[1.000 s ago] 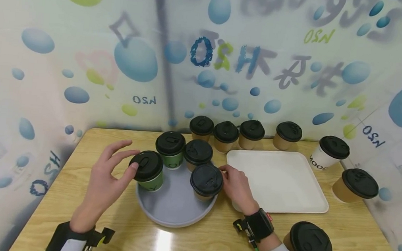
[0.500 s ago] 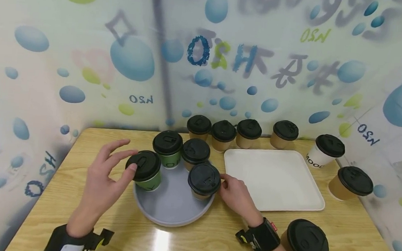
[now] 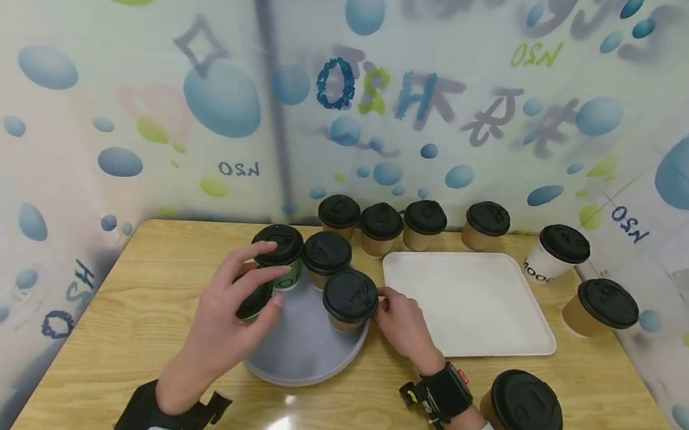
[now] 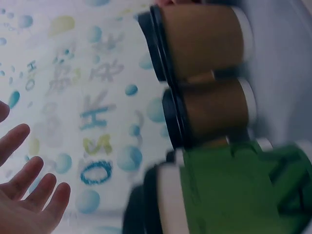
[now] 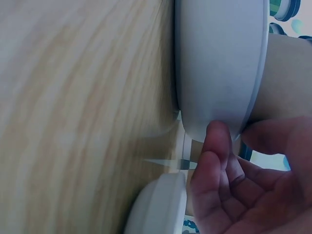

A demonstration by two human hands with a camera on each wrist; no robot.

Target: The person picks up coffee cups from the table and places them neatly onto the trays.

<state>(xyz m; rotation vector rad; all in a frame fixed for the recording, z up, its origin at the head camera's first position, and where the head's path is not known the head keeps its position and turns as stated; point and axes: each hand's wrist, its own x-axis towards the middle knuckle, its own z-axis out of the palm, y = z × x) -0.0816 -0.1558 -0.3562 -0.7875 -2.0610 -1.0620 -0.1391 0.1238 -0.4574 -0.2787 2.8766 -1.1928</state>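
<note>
Eleven lidded cups (image 3: 349, 297), one dish (image 3: 302, 351), one tray (image 3: 471, 308)

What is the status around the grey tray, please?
Left hand spread near green cups. Right hand pinches grey tray. Four cups on it. White tray close beside right hand.

The left grip (image 3: 230, 321), a bare hand, hangs over the left edge of the round tray (image 3: 294, 364), fingers spread and gently bent, thumb apart; its wrist (image 3: 178, 392) is on the tray's near side. The right grip (image 3: 407, 324) pinches the tray's right rim, forearm (image 3: 465, 423) slanting in from the near right.
</note>
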